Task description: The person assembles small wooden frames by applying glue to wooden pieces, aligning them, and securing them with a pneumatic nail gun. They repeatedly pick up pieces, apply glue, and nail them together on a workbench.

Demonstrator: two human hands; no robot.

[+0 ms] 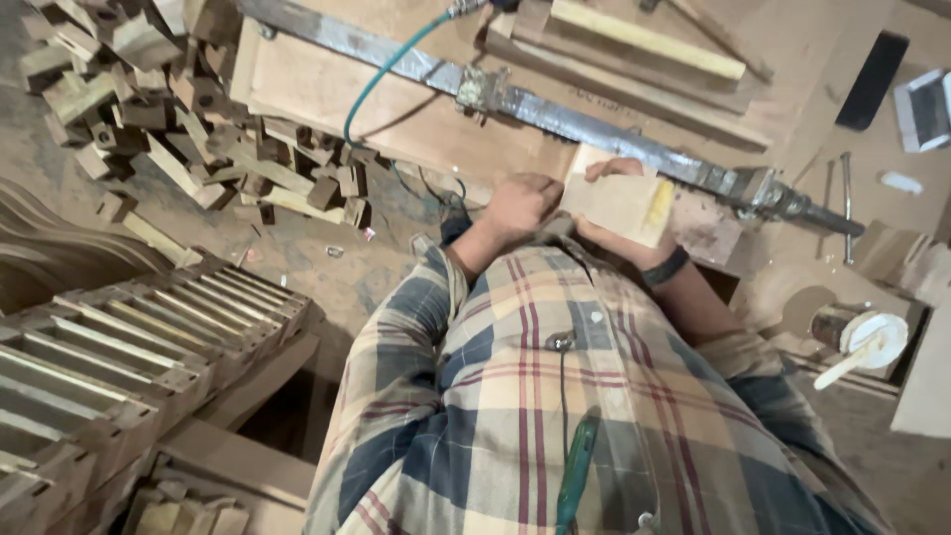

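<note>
I see both hands closed on one pale wooden block [622, 206]: the left hand [518, 205] fisted at its near-left edge, the right hand [616, 170] wrapping its far side, wrist in a dark band [665, 267]. The block is flat, smooth-sawn, rectangular, with a yellowish streak at one end, and sits just in front of the long grey steel bar [555, 109] crossing the plywood desk [327, 84]. I judge a slip likely to knock knuckles against that bar, since the fingers sit so close. Left of the bar, rough offcuts [158, 99] lie heaped; a teal hose [391, 64] loops across it.
</note>
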